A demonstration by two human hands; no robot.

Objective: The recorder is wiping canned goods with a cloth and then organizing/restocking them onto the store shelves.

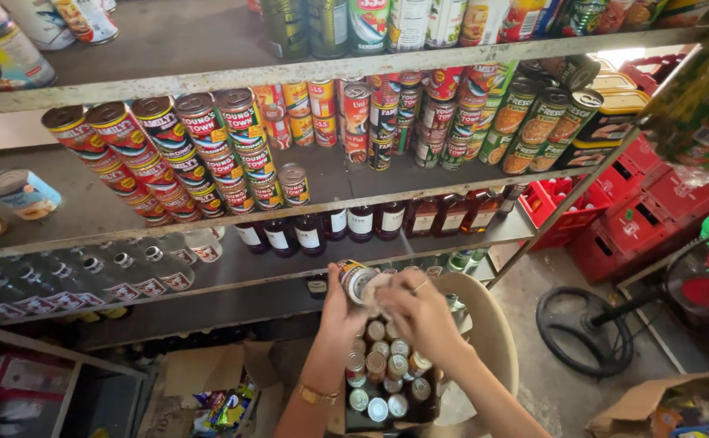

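Metal shelving (419, 186) across upper frame: middle tier partly stocked with rows of red-labelled cans (168, 154), bare gaps remaining at left and centre. Box of cans (383, 373) at lower centre, many unshelved. Left hand (340, 312) wrapped around one small can (357, 280), lifted just above box, tilted, metal end showing. Right hand (419, 312) fingers pressed together, wiping can with pale cloth (379, 294).

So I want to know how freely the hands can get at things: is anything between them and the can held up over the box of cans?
Nothing visible stands between. The left hand already grips the can, and the right hand presses a pale cloth against its top. The box of cans lies directly below, uncovered.
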